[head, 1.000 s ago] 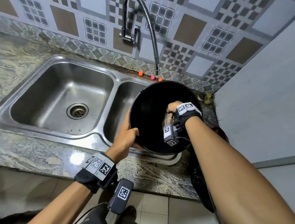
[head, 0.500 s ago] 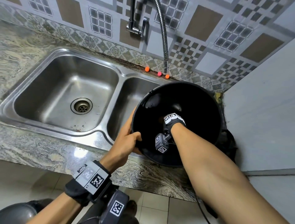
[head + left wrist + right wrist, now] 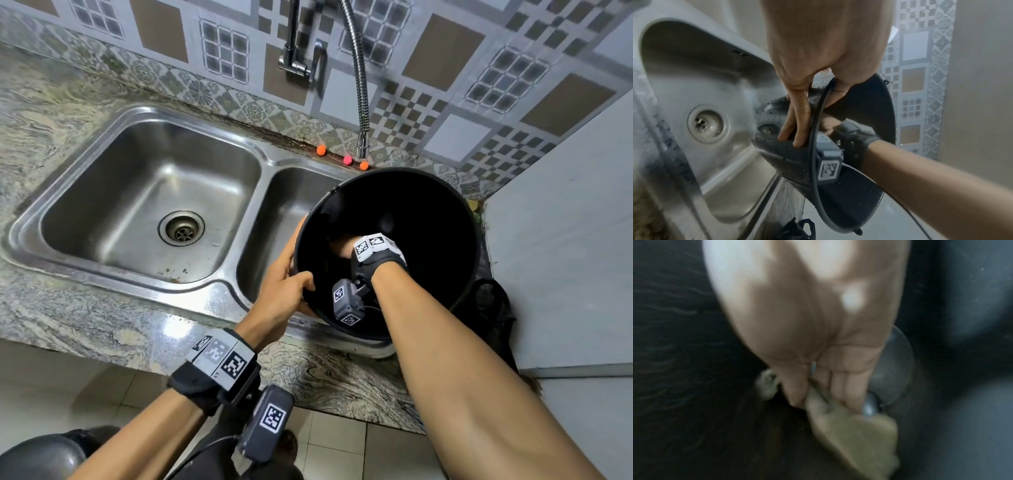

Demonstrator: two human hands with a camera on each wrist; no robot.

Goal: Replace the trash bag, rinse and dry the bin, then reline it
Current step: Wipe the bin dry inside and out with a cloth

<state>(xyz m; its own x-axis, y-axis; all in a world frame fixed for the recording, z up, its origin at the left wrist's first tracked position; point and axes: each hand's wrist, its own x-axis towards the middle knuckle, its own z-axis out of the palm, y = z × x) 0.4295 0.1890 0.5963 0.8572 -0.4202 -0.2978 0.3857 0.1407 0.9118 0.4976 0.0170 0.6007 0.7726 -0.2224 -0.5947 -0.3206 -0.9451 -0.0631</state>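
Bin [image 3: 428, 219], black and round, sits tilted over the right basin of the double sink [image 3: 102, 192], its mouth turned up toward me and its near edge over the sink's front lip. Water beads cling to its outer wall in the left wrist view. My left hand [image 3: 284, 291] grips the bin's left rim: the thumb hooks over the edge into the inside while the fingers [image 3: 795, 123] lie pressed flat along the wet outside. A thin black wire handle [image 3: 813, 146] arcs down just beside those fingers.

My right hand [image 3: 342, 245] is sunk deep inside the bin, with the forearm passing over the near rim. In the right wrist view, which is blurred, the thumb and fingers pinch a yellowish-tan cloth [image 3: 855, 431] against the dark inner wall; whether it is a rag or a sponge I cannot tell.

Above the bin's far rim hangs the flexible metal faucet hose [image 3: 359, 85], its nozzle pointing down just beyond the edge. Three small balls, orange [image 3: 321, 150], pink [image 3: 347, 159] and orange [image 3: 364, 165], lie on the sink's far ledge near the nozzle. The left basin's drain [image 3: 181, 228] is well apart to the left. A crumpled black bag [image 3: 493, 308] lies on the marbled counter [image 3: 68, 301] just right of the bin, against the grey wall.
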